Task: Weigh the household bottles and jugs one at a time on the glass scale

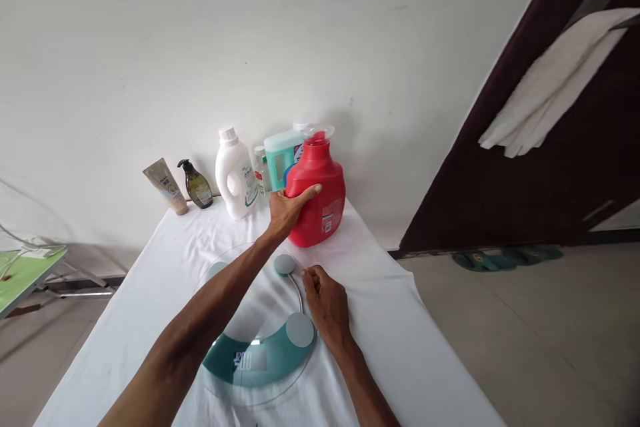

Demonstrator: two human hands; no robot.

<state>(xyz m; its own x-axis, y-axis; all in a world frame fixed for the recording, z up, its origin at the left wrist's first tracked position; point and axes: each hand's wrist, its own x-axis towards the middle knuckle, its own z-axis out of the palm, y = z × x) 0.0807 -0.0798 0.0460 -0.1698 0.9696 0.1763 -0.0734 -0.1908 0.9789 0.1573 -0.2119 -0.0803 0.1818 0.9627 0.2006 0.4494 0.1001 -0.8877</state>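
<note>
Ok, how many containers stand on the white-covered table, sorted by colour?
Red plastic jug, gripped by left hand: 1
White plastic jug: 1
Teal plastic jug: 1
Dark green pump bottle: 1
Beige tube: 1
Small clear bottle: 1
Total: 6

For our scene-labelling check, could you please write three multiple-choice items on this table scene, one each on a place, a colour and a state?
1. Where does the right hand rest?
A. on the white cloth beside the glass scale
B. on the white bottle
C. on the door

2. What colour is the jug under the left hand?
A. green
B. red
C. black

3. How does the red jug stand?
A. lying on its side
B. lifted high above the table
C. upright near the wall

Answers:
1 A: the hand lies on the white cloth at the right rim of the glass scale.
2 B: its body is red.
3 C: its neck points up.
</note>
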